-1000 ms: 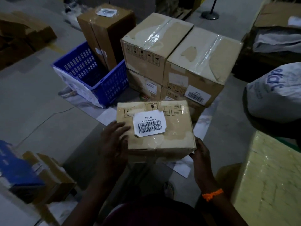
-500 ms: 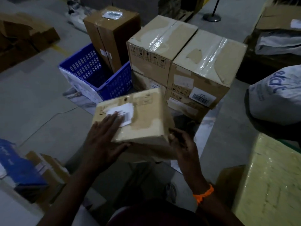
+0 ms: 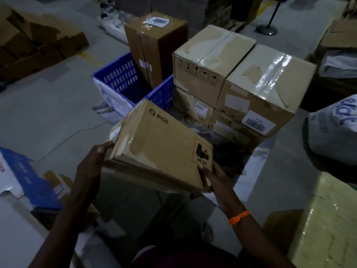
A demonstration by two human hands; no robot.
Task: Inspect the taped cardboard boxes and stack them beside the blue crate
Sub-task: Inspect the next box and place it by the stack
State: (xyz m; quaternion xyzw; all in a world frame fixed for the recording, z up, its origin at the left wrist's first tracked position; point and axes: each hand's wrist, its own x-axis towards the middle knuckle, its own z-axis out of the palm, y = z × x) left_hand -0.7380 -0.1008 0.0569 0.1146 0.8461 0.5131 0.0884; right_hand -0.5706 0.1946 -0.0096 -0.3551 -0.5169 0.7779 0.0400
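left hand (image 3: pixel 92 163): it's gripping the near-left corner of the small box (image 3: pixel 160 144), with the thumb lying on the top edge. The other fingers are curling underneath, mostly out of sight.
right hand (image 3: pixel 214 178): it's pinching the near-right corner, thumb pressing down beside the UN 3481 battery mark and fingers going under. There's an orange band (image 3: pixel 239 217) on the wrist.
small box: it's hanging in the air between the person and the blue crate (image 3: pixel 160 97), tilted and touching nothing else. The PICO face is pointing at the camera, with tape peeling at the left end.
why like that: holding it by the two corners is leaving the whole face uncovered, so the person is probably checking the tape and not placing it yet.
stack (image 3: pixel 270 78): four taped boxes are sitting in two layers just right of the crate, with shiny tape across the tops. That's likely where this one is heading.
tall brown box (image 3: pixel 154 45): it's standing upright at the crate's far side. Can't tell whether it's in the crate or behind it.
floor (image 3: pixel 48 105): grey concrete, with pale sheets lying around the stack.
room: dim and warehouse-ish. Flattened cardboard (image 3: pixel 34 41) is piling up far left, a blue-and-white carton (image 3: pixel 23 180) is near left, a white sack (image 3: pixel 336 132) is slumping on the right, and a yellow wrapped bundle (image 3: pixel 328 219) is near right.
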